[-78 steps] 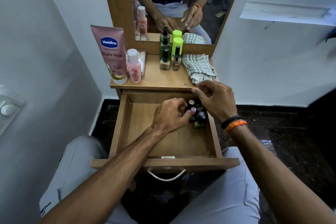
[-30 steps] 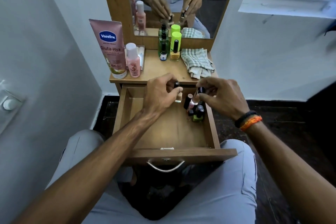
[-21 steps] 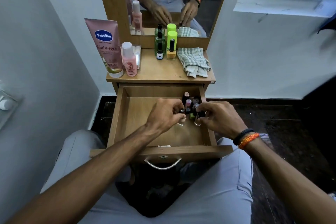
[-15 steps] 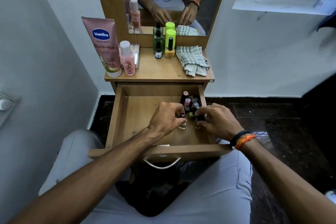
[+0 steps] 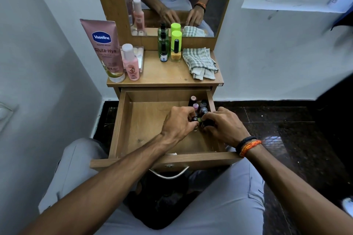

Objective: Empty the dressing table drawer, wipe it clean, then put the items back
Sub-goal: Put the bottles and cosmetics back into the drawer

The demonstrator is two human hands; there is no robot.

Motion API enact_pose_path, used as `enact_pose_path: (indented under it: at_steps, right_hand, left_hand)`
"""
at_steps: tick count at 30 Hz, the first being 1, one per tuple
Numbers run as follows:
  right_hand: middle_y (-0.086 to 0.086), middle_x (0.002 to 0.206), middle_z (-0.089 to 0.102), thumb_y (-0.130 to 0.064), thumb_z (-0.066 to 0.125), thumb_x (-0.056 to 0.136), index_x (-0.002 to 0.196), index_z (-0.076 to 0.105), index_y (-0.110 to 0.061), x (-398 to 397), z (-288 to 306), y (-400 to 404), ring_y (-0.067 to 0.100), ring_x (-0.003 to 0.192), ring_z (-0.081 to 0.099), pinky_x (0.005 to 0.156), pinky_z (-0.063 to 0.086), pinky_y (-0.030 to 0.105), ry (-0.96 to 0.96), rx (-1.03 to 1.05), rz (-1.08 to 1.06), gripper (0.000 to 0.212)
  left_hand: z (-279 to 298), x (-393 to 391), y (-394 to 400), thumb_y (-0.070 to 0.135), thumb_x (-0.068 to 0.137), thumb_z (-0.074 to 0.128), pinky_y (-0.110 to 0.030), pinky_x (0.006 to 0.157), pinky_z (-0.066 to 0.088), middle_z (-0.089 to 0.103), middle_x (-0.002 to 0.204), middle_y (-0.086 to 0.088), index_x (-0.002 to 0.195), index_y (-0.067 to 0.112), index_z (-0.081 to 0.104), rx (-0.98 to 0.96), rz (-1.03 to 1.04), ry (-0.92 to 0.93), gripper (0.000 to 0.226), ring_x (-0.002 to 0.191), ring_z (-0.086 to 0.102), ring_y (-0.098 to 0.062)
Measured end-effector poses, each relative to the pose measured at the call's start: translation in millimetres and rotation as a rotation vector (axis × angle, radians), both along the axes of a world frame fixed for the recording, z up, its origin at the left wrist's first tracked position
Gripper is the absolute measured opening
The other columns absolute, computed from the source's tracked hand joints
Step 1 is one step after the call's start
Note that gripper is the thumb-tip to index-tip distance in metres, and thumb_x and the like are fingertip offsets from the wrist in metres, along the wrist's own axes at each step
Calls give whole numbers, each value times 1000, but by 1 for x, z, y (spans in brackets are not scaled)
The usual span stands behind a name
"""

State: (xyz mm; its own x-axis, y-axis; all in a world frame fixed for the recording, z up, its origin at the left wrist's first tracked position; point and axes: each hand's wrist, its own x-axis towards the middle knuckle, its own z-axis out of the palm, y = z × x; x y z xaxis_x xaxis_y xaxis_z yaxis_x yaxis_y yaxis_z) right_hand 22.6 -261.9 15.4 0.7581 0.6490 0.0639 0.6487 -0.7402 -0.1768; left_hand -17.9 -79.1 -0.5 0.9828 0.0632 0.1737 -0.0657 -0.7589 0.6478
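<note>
The drawer point(image 5: 145, 126) of the dressing table stands pulled out over the person's lap, its wooden floor mostly bare. A cluster of small nail polish bottles point(image 5: 198, 106) stands upright in its far right corner, against the right wall. Both hands reach into that corner. The left hand point(image 5: 179, 124) has its fingers curled around a small bottle with a dark cap at the near edge of the cluster, gripping it. The right hand point(image 5: 223, 126), with a black and an orange band at the wrist, curls its fingers around another dark bottle just beside the first; the two hands nearly touch.

On the worktop point(image 5: 164, 76) above, a pink lotion tube point(image 5: 103, 47) stands at the left edge with a small pink bottle point(image 5: 130, 63) just beside it and a clear tray point(image 5: 140, 57) behind. Near the middle stand a green bottle point(image 5: 163, 44), a lime-capped bottle point(image 5: 176, 34) and a yellow nail polish point(image 5: 176, 52). A checked cloth point(image 5: 199, 62) lies crumpled at the right. The mirror point(image 5: 172, 0) behind reflects the arms.
</note>
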Motion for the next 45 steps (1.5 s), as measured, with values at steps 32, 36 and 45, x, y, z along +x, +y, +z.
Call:
enact_pose_path:
  at_steps: [32,36,45]
  right_hand:
    - [3,100,68,-16,70,88,107,71,-15,73,58,82,9,78,57,73,55,28,-150,535,-210,20]
    - [6,109,65,-17,68,88,117,67,-18,107,74,113,13,82,60,75,53,29,-177,543,-220,30]
    - [10,114,62,-20,63,90,128,62,-21,139,85,155,26,98,60,76,40,29,-192,440,-231,38]
  left_hand:
    - [68,66,56,10,85,64,-24,65,54,62,92,-3,95,10,64,-71,336,-318,10,79,59,-15]
    - [78,99,74,9,81,66,-33,71,57,57,100,-3,104,10,61,-108,473,-333,24,88,60,-19]
    - [82,134,83,14,78,75,-35,75,50,60,110,-9,110,9,58,-134,567,-272,37,100,58,-25]
